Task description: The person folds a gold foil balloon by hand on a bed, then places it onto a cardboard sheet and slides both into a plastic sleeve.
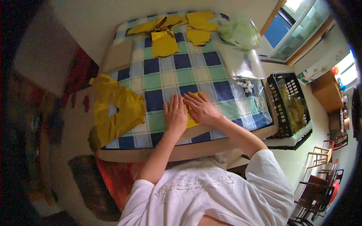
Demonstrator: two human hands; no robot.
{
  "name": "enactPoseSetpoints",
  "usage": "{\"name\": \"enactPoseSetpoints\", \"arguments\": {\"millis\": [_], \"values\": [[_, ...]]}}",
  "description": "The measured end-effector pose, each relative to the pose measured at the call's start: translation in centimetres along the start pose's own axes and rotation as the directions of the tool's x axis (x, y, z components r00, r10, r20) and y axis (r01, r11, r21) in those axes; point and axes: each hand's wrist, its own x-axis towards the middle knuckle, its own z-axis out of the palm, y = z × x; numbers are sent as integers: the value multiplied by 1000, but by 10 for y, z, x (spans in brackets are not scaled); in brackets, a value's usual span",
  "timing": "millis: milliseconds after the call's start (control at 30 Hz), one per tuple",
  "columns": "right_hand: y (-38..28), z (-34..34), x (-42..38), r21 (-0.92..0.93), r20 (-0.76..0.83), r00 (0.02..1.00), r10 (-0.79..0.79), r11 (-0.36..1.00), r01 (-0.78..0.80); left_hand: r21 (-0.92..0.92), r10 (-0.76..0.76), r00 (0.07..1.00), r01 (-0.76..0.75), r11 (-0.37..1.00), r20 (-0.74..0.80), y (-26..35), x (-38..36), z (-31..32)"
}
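Both my hands lie flat near the front edge of a table covered with a checked cloth [184,71]. Under my right hand [201,109] is a small yellow sheet [193,123], mostly hidden by the hand. My left hand [176,111] rests palm down, its fingers stretched out, along the left side of that sheet. To the left, a large shiny gold foil piece [118,113] with a hole in it hangs over the table's edge. More gold pieces [164,43] lie at the far end.
Clear plastic bags [241,34] and a transparent sheet [245,64] lie on the right side, near small white items [247,86]. A black crate [288,105] with gold material stands right of the table. Wooden chairs [320,156] are farther right.
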Motion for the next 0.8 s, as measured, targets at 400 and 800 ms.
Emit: {"name": "enactPoseSetpoints", "arguments": {"millis": [400, 800], "values": [[26, 3, -18, -70, -97, 956, 278, 956, -285, -40, -17, 1000, 17, 999, -10, 6, -11, 5], [-5, 17, -51, -195, -76, 995, 68, 977, -82, -14, -3, 1000, 2, 1000, -21, 2, -13, 8]]}}
